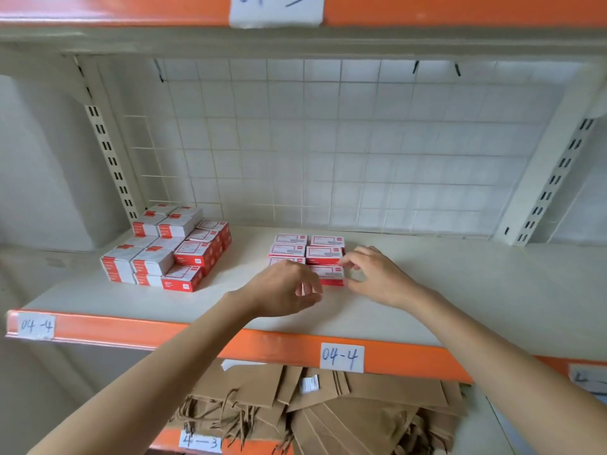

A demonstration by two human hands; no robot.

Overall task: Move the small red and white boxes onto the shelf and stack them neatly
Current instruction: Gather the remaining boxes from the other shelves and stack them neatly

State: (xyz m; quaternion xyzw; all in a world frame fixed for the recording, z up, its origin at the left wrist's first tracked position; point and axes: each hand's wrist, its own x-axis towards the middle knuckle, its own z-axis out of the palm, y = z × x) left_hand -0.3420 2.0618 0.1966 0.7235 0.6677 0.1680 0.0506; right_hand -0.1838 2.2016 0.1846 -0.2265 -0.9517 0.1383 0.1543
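Several small red and white boxes (308, 249) lie flat in two neat columns in the middle of the cream shelf (460, 290). My right hand (374, 274) pinches the right end of the front right box (326, 275) between thumb and fingertips. Just left of that box, my left hand (282, 287) hovers with loosely curled fingers. It covers the front of the left column, and I see nothing held in it. A bigger stack of red and white boxes (170, 247) stands at the shelf's left end.
A wire grid panel (328, 142) backs the shelf, with slotted uprights at both sides. The orange front rail (230, 343) carries paper labels reading 04-4. Brown paper bags (328, 408) lie piled on the shelf below. The upper shelf's orange rail runs overhead.
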